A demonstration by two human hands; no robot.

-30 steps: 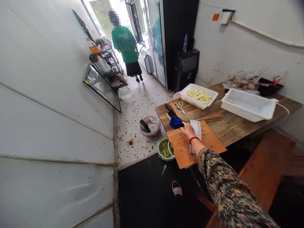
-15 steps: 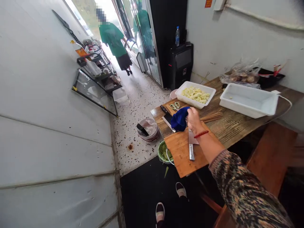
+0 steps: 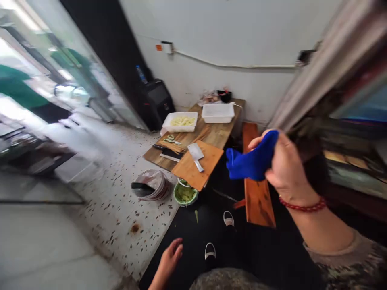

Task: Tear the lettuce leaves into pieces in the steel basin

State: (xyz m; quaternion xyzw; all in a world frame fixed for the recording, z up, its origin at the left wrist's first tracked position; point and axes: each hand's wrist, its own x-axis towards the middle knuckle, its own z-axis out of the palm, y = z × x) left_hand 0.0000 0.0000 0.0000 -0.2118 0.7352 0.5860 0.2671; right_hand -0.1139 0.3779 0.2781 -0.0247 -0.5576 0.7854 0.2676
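A bunched blue cloth [image 3: 254, 161] is gripped in my right hand [image 3: 286, 165], raised in the air to the right of the table. My left hand [image 3: 171, 255] hangs low over the dark mat, its fingers loosely curved and slightly apart, holding nothing. On the table's near end lies a wooden cutting board [image 3: 208, 161], and across it a cleaver [image 3: 195, 153] rests flat. Left of the board are a black-handled knife [image 3: 165, 148] and green-handled scissors [image 3: 171, 139].
A white tray of pale cut pieces [image 3: 182, 122] and another white tub [image 3: 218, 113] stand on the table's far part. Buckets [image 3: 155, 183] and a green-lined bin [image 3: 185, 194] sit on the floor. An orange-brown bench [image 3: 260, 201] runs right of the table.
My view has swung right and drawn back from the table. My right hand has carried the blue cloth away from above the cutting board, uncovering the cleaver. My left hand has come into view.
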